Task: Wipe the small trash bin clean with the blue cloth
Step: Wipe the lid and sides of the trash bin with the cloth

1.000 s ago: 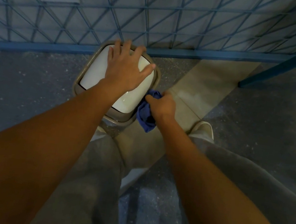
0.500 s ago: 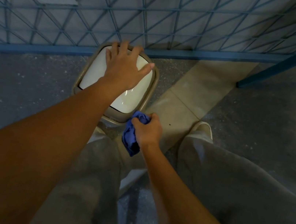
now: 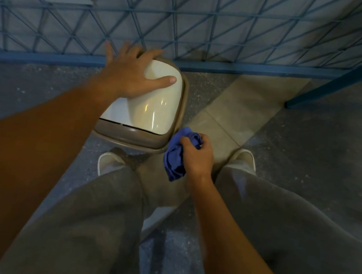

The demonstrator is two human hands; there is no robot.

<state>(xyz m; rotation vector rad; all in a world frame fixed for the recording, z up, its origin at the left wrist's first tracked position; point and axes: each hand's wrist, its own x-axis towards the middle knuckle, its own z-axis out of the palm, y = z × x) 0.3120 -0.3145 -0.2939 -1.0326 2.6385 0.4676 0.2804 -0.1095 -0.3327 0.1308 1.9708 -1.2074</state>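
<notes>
Blue cloth (image 3: pixel 175 157) in right hand (image 3: pixel 197 157) now at trash bin (image 3: pixel 133 138) near corner.

Small trash bin (image 3: pixel 151 141) stands on the floor against the foot of a blue wire fence, seen from above. Body and rim are taupe-brown plastic; the lid (image 3: pixel 154 107) is glossy cream-white, domed, with light reflections on its surface. Lid sits shut in the rim, a row of narrow slots showing along its near edge. Far left part of the lid is covered by a flat hand. Blue cloth (image 3: pixel 175 157) is crumpled into a loose wad, deep blue, gripped from the right side and hanging downward. Its upper end touches the bin's near right corner at the rim.
</notes>
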